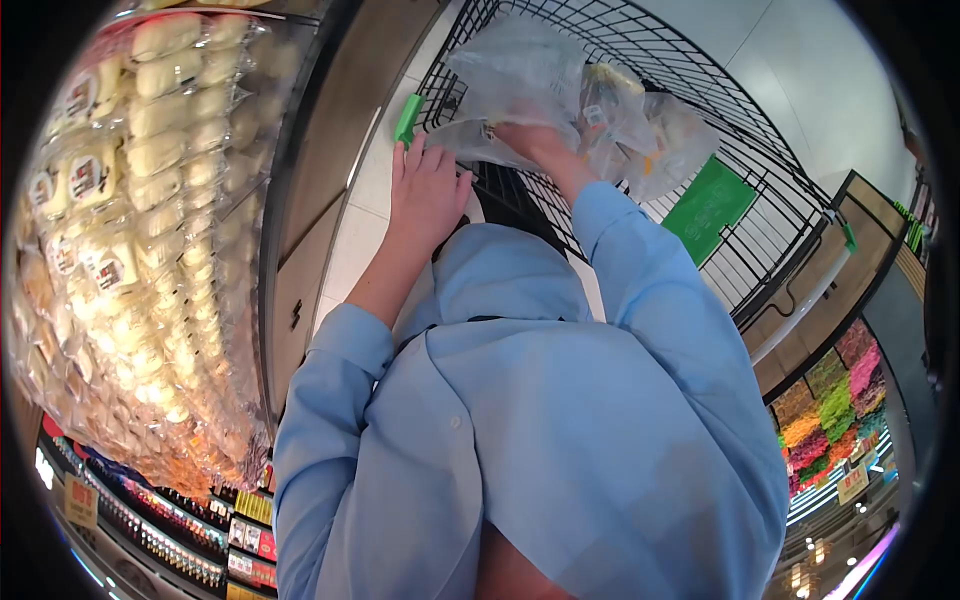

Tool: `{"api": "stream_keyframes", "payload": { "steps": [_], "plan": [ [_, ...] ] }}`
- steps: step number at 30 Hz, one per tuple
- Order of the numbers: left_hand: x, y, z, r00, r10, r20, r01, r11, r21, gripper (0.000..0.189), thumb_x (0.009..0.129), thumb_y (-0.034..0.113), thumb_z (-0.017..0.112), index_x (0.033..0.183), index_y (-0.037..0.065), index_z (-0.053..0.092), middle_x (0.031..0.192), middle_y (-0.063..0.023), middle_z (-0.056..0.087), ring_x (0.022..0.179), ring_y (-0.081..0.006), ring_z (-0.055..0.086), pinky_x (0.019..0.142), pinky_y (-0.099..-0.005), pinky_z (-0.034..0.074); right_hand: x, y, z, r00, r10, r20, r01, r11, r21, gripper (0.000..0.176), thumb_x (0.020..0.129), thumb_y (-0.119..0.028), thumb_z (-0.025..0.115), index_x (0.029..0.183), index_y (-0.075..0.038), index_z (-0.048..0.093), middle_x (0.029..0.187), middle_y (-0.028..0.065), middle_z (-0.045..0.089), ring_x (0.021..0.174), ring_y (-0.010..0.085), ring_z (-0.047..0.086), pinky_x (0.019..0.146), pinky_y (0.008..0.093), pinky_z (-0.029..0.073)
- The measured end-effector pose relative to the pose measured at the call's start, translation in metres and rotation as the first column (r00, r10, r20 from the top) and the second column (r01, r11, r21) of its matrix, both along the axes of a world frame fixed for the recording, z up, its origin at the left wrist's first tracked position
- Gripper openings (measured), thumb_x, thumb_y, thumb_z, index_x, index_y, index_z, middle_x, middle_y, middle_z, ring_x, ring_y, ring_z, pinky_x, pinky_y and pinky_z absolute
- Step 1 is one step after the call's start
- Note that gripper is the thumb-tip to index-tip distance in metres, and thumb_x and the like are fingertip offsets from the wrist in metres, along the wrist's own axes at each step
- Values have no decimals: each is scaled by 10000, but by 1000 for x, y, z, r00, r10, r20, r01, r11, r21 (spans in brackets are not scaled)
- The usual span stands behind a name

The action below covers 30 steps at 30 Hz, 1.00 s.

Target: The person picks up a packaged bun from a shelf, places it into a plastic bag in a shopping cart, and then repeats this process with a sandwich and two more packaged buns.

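Clear plastic bag (515,75) in the shopping cart (740,95): likely limp, slippery; weight unclear. Best hold: bunched upper film. Your left hand (425,197) is open at the cart's near end; your right hand (537,143) is at the bag, grip hidden.

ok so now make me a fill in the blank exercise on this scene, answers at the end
The flat panel on the wire cart is coloured ____.
The right hand reaches in at a translucent plastic bag, farther over the cart than the ____ hand.
Both shirt sleeves are coloured ____.

Missing words: green; left; blue
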<state>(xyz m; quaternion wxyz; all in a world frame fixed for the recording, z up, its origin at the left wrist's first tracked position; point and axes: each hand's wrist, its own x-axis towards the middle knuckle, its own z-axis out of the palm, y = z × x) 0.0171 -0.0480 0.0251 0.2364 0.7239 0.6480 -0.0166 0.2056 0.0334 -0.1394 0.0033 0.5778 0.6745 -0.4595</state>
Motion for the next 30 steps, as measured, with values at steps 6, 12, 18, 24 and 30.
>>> {"api": "stream_keyframes", "payload": {
  "steps": [6, 12, 18, 24, 30],
  "plan": [
    [-17, -7, 9, 987, 35, 160, -50, 995, 89, 413, 917, 293, 670, 1230, 23, 666, 1326, -196, 601, 1358, -407, 465, 1153, -521, 339, 14, 8, 84, 953, -231, -197, 241, 970, 27, 383, 785, -286, 745, 993, -16, 569, 866, 164, 668, 807, 347, 651, 751, 411, 521],
    [-46, -9, 76, 792, 227, 566, -157, 973, -169, 541, 957, 257, 675, 1410, 5, 520, 1397, -227, 555, 1268, -424, 548, 1060, -464, 458, 34, 14, 185, 873, -247, -421, 150, 956, -250, 241, 903, -118, 703, 1065, -80, 528, 998, 33, 653, 908, 111, 642, 764, 284, 532],
    [-74, -31, 161, 222, 509, 831, -181, 859, -478, 663, 980, 201, 669, 1529, -5, 359, 1342, -158, 573, 1077, -188, 634, 884, -326, 543, -5, -2, 295, 629, -251, -736, -193, 867, -460, 317, 947, -70, 613, 1236, -76, 484, 1093, 50, 642, 967, 114, 643, 798, 288, 539],
    [-99, -61, 225, 322, 526, 787, -407, 827, -387, 410, 1004, 200, 628, 1372, 22, 594, 1137, -74, 677, 906, -124, 651, 760, -305, 561, -85, -27, 348, 467, -184, -865, -414, 819, -397, 561, 968, -139, 620, 1467, -49, 381, 1253, 96, 623, 1109, 169, 630, 937, 303, 507],
    [-119, -101, 227, -281, 443, 851, -617, 596, -514, 388, 1031, 195, 596, 1393, 52, 595, 1226, -68, 669, 1012, -146, 654, 841, -335, 570, -126, -40, 332, 497, -194, -846, -524, 710, -471, 635, 985, -209, 657, 1515, -73, 333, 1297, 138, 619, 1093, 226, 672, 878, 366, 589]
  ]
}}
